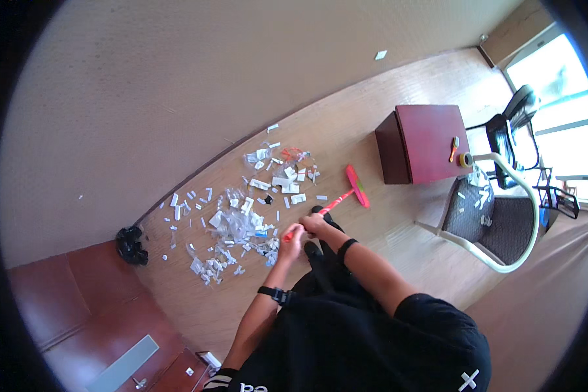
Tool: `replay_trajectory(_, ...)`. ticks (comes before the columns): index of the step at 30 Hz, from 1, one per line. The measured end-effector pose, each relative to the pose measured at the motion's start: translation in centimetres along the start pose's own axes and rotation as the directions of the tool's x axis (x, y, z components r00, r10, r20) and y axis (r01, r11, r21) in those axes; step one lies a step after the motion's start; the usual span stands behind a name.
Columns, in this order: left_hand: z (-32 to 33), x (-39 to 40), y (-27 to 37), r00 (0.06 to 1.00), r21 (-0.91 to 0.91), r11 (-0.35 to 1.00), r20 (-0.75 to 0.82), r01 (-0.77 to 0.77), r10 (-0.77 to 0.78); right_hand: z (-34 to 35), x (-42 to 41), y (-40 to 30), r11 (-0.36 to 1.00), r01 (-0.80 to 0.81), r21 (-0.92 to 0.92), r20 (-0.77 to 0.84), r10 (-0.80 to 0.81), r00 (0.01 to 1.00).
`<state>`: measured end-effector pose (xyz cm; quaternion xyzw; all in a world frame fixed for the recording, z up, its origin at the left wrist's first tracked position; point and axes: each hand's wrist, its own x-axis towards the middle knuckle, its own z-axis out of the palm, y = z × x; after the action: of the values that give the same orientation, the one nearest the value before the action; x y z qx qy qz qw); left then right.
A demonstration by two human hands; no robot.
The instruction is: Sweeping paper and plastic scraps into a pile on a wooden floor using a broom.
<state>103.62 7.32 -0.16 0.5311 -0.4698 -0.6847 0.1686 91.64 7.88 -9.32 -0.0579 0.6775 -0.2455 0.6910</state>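
Note:
A broom with a pink and green head (356,187) and a red-and-white striped handle (336,203) slants away from my body to the right. Its head is over the floor, away from the litter; whether it touches cannot be told. My left hand (290,244) grips the handle near its orange-red top end. Just beyond, my right hand (312,224) is closed round it lower down. White foam pieces (285,184), clear plastic bags (240,223) and small white scraps (214,267) lie scattered to the left and ahead of my hands, with orange strands (292,154) among them.
A black plastic bag (131,246) sits by the wall and the red-brown door (103,323). To the right stands a dark red cabinet (433,142) bearing a tape roll (465,159) and an orange-handled brush (454,149). White scraps lie on a grey armchair (504,220). A black chair (502,137) stands behind.

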Motion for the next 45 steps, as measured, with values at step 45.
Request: replay_trajectory(45,3.1,-0.3,21.4,0.770,0.520,0.619,0.595,-0.589,0.232,-7.0,-9.3,-13.2,0.974,0.220,-0.058,0.262,-0.198,0.945)
